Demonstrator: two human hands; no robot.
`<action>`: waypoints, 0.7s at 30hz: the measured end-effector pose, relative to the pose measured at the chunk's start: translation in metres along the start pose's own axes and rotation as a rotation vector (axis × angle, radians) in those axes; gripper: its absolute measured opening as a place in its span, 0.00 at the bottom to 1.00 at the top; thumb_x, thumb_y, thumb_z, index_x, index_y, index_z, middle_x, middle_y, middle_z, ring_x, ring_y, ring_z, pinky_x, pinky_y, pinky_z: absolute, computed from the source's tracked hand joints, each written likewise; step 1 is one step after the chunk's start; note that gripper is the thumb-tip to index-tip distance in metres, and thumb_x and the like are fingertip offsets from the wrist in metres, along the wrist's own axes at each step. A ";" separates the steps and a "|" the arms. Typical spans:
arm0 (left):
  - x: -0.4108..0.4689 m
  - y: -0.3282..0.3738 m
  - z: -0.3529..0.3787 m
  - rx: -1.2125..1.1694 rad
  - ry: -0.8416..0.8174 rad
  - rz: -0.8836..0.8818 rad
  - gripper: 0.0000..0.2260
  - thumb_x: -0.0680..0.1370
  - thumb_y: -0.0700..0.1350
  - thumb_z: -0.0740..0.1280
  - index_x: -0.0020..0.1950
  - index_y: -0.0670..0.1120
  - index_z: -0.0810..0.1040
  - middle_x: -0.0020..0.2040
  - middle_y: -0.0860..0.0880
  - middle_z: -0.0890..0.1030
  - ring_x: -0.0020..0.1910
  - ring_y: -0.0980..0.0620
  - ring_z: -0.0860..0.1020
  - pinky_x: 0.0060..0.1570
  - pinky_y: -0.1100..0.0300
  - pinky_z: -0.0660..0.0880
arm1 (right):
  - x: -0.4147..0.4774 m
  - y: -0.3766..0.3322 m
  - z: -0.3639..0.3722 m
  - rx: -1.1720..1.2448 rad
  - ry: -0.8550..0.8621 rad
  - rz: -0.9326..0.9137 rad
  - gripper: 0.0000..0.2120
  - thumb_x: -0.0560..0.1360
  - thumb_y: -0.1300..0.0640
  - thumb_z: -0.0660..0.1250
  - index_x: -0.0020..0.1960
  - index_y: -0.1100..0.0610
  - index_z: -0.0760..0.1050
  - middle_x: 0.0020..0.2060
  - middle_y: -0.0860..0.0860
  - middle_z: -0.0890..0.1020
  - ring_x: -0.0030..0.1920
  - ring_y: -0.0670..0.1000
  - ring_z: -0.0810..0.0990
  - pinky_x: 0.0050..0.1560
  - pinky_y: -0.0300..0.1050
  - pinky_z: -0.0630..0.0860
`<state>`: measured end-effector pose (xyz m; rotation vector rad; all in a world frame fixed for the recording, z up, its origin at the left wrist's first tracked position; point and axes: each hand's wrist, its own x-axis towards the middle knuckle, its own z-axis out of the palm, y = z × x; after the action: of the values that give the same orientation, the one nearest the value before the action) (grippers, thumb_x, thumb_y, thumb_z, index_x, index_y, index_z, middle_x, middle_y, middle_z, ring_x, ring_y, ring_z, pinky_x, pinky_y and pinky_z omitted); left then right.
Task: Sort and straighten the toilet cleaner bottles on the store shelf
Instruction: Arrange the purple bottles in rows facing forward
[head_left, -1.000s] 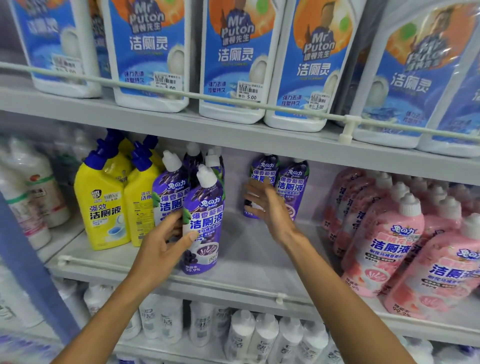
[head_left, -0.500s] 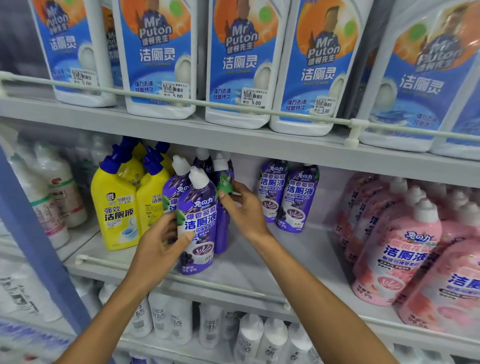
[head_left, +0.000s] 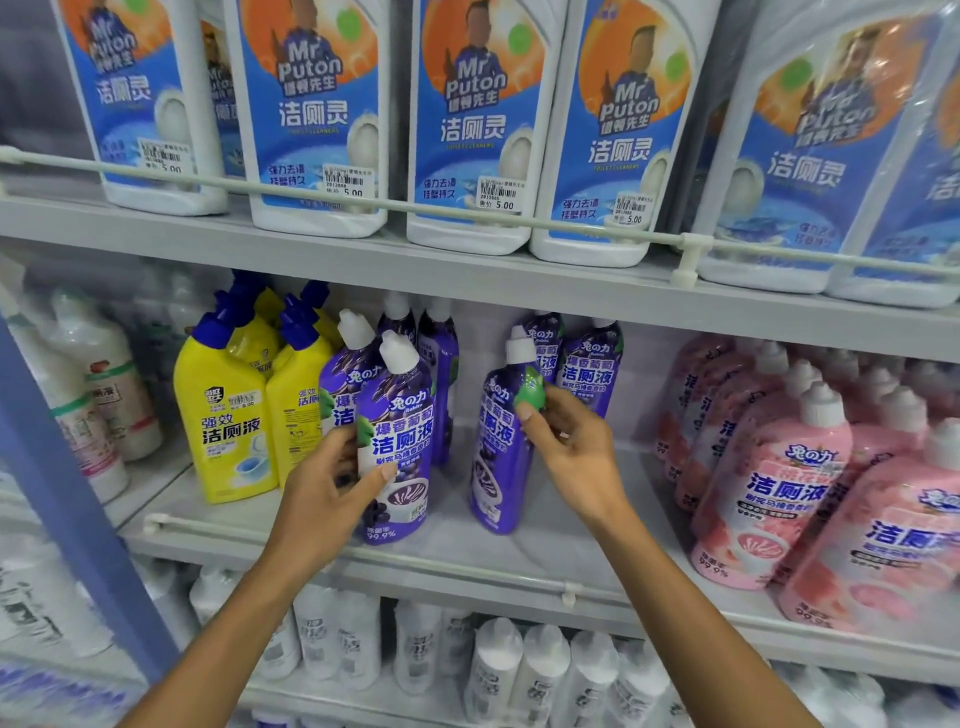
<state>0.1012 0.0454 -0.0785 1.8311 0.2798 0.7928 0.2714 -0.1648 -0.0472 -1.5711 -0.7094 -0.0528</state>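
The hands work mid-frame, the left hand (head_left: 332, 499) curled round the front-facing bottle (head_left: 402, 441), the right hand (head_left: 571, 457) pinching the side-turned bottle (head_left: 493, 457) at its shoulder; best twist that label forward and seat it upright on the shelf (head_left: 571, 545) beside its neighbour.

upper shelf (head_left: 467, 275): blue-labelled white bottles (head_left: 311, 130) in a row behind a rail | middle shelf (head_left: 561, 545): yellow bottles (head_left: 223, 426) left, purple bottles (head_left: 400, 447) centre, pink bottles (head_left: 769, 493) right, thin front rail (head_left: 218, 527) | below: plain white bottles (head_left: 519, 670) packed close
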 end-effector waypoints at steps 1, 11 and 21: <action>0.001 -0.001 0.003 -0.008 -0.009 0.001 0.16 0.76 0.41 0.74 0.62 0.49 0.77 0.54 0.62 0.84 0.53 0.60 0.83 0.46 0.68 0.79 | -0.001 0.000 -0.004 -0.010 0.036 0.002 0.16 0.78 0.52 0.74 0.64 0.55 0.79 0.50 0.46 0.86 0.50 0.44 0.84 0.52 0.44 0.80; 0.023 -0.006 0.036 -0.082 -0.176 -0.006 0.16 0.78 0.37 0.71 0.64 0.47 0.76 0.56 0.54 0.85 0.55 0.55 0.84 0.51 0.64 0.80 | 0.022 0.000 -0.015 0.028 -0.239 0.150 0.26 0.73 0.51 0.79 0.68 0.49 0.74 0.59 0.49 0.85 0.59 0.48 0.84 0.62 0.52 0.81; 0.039 -0.010 0.086 -0.159 -0.169 -0.002 0.17 0.77 0.37 0.73 0.64 0.46 0.78 0.55 0.52 0.86 0.54 0.55 0.84 0.52 0.64 0.80 | 0.014 0.011 -0.031 -0.408 0.141 0.050 0.47 0.58 0.30 0.78 0.71 0.49 0.69 0.62 0.46 0.70 0.62 0.45 0.76 0.65 0.42 0.74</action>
<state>0.1868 0.0062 -0.0900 1.7341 0.1068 0.6357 0.2989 -0.1872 -0.0458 -1.9515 -0.5704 -0.2830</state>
